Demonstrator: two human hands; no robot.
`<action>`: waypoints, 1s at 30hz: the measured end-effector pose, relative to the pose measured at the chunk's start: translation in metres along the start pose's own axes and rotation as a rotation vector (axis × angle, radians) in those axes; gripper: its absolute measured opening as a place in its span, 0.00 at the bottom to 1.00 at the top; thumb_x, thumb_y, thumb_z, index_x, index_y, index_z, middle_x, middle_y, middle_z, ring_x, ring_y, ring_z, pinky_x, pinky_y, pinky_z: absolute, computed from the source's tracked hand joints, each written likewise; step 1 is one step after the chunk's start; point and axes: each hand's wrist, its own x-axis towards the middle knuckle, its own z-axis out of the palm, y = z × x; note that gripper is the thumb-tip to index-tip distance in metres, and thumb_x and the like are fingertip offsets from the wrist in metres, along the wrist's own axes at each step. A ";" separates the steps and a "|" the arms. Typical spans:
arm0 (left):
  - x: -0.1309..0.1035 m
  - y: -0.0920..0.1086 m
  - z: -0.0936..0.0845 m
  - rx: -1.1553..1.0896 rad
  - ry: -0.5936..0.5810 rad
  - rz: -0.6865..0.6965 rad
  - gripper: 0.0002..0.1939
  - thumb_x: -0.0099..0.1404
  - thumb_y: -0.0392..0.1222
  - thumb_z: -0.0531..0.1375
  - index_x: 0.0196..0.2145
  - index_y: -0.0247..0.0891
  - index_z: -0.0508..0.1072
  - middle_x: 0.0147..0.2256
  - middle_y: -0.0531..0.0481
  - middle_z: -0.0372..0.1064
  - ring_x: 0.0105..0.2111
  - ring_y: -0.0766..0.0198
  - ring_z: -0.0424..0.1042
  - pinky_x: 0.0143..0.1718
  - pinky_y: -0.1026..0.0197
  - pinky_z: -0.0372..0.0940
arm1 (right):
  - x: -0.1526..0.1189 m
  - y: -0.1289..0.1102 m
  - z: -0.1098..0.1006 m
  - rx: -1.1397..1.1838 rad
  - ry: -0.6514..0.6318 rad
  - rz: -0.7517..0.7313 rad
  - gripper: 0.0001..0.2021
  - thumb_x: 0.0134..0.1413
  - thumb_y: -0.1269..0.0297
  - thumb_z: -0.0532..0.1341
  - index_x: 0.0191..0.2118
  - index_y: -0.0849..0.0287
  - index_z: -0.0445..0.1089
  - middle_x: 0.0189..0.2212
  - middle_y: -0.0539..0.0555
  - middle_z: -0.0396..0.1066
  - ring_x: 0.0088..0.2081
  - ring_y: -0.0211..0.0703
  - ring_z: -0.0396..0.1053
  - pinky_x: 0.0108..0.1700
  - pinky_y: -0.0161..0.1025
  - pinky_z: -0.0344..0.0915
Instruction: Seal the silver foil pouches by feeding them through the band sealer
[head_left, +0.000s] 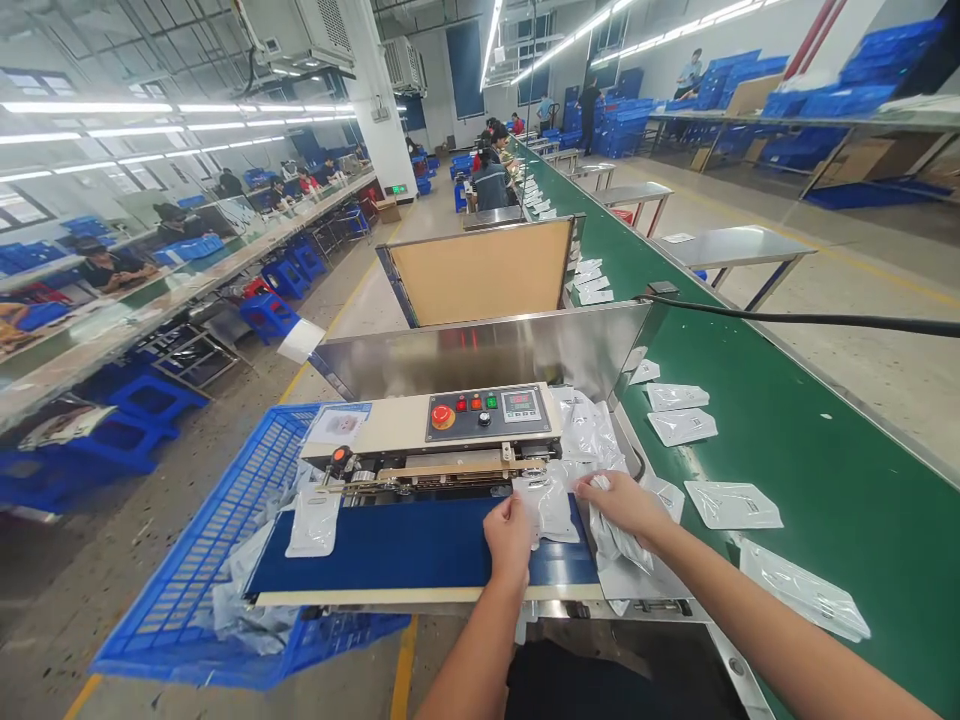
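Observation:
My left hand (510, 535) pinches the left edge of a white pouch (551, 508) at the right end of the machine's blue belt (435, 545). The pouch's top edge lies at the feed slot of the sealing machine (431, 425). To its right, my right hand (619, 505) has thumb and fingers closed on the top of a white pouch (622, 545) beside a pile of pouches (589, 425). Another white pouch (313, 522) hangs from the machine over the left end of the blue belt.
A blue basket (180, 590) holding pouches stands left of and below the machine. On the right runs a green conveyor (810, 430) with several loose pouches. Metal panels (480, 350) rise behind the machine. People sit farther off along both lines.

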 end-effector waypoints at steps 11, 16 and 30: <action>-0.089 0.013 -0.009 0.163 -0.616 0.269 0.31 0.68 0.63 0.68 0.58 0.36 0.83 0.52 0.37 0.82 0.51 0.44 0.80 0.55 0.47 0.75 | -0.063 -0.005 0.010 0.303 0.027 -0.068 0.27 0.50 0.37 0.72 0.45 0.54 0.85 0.48 0.59 0.85 0.53 0.60 0.80 0.57 0.48 0.74; -0.082 0.009 0.003 0.013 -0.510 0.143 0.36 0.70 0.69 0.64 0.55 0.32 0.82 0.49 0.36 0.83 0.48 0.46 0.79 0.53 0.48 0.73 | -0.072 0.018 -0.005 0.555 0.068 0.078 0.38 0.50 0.33 0.73 0.59 0.56 0.80 0.50 0.63 0.84 0.51 0.60 0.81 0.47 0.48 0.79; -0.057 0.010 0.017 0.380 -0.322 0.271 0.29 0.71 0.61 0.61 0.18 0.40 0.65 0.20 0.55 0.53 0.25 0.65 0.52 0.27 0.63 0.52 | -0.065 0.049 -0.010 0.306 0.090 0.117 0.24 0.49 0.39 0.71 0.37 0.58 0.78 0.17 0.48 0.69 0.20 0.40 0.62 0.24 0.37 0.55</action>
